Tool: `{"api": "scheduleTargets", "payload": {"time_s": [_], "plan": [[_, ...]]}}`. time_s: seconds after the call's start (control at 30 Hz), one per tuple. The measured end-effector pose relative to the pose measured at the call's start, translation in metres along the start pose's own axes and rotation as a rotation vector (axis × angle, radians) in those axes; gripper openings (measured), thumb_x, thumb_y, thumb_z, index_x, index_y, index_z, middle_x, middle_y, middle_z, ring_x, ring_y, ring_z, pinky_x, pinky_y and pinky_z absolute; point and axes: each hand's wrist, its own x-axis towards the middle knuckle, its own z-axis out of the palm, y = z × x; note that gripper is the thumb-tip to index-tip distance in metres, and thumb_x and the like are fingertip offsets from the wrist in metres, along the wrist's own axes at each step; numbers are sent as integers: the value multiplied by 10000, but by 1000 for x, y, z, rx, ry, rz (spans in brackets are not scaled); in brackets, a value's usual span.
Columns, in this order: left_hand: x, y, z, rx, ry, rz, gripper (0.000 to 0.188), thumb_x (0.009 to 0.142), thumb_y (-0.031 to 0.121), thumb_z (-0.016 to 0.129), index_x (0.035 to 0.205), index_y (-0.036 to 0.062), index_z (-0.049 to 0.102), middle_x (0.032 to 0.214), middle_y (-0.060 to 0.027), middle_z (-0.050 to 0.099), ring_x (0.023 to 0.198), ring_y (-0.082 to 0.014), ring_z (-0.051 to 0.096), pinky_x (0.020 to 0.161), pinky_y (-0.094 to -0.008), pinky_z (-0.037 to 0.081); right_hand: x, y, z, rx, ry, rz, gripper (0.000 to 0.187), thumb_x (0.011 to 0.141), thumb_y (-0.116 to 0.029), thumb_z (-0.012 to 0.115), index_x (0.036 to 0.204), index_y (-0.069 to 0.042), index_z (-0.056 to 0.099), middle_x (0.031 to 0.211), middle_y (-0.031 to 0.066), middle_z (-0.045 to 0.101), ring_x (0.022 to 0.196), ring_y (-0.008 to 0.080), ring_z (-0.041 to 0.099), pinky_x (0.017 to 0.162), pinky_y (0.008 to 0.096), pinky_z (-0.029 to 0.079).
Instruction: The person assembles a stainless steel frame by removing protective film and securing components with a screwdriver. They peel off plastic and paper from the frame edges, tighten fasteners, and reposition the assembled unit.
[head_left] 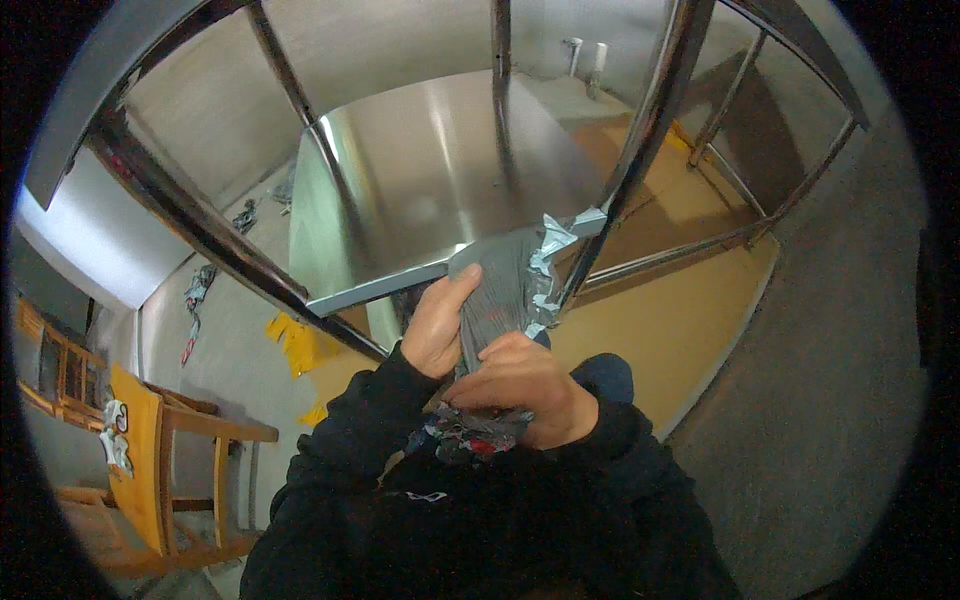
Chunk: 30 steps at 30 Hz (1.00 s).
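Note:
A wrinkled sheet of grey plastic film stretches from the metal crossbar down toward my body. My left hand is closed on the film's left edge beside the bar, its thumb lying on top. Lower down, my right hand is closed around the gathered film, with most fingers curled out of sight. Below it hangs a crumpled dark bunch of film with red spots. Torn whitish film scraps cling along the right side, close to an upright post.
Behind the crossbar stands a curved shiny metal panel among metal posts. Tan sheeting covers the floor at right, and torn yellow film lies at left. A wooden stool stands lower left. Film scraps litter the floor.

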Motion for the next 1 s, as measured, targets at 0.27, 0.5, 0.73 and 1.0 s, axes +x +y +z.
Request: {"api": "scheduleTargets", "payload": {"time_s": [0.27,0.5,0.73,1.0], "plan": [[-11,2,5,185,69,18,319,962,226,402,1127,-27,504,1003,-100,607,886,-177,600,800,-315,484,-11,16,-51,-662,302,17,501,711,-276,660,1160,-86,546,1287,142,485,1197,361,435,972,492,319],[-16,-8,25,196,36,19,334,968,245,397,1110,-32,517,1011,-96,609,874,-151,590,794,-292,478,19,57,-72,-965,-38,116,605,665,-217,680,1240,-165,498,1355,121,396,1266,329,342,1008,522,270],[-18,5,12,248,9,-29,326,961,255,427,1106,-22,520,980,-59,598,857,-124,579,786,-273,469,24,90,-61,-728,113,-79,322,703,-80,601,1024,-62,608,1100,83,614,1060,265,553,908,419,418],[-27,5,12,346,-26,-80,350,952,268,440,1113,-32,524,1003,-69,594,874,-112,562,791,-267,456,16,74,-56,-732,151,-55,273,735,-85,588,1004,-45,608,1095,96,615,1072,263,550,927,446,407]]}}
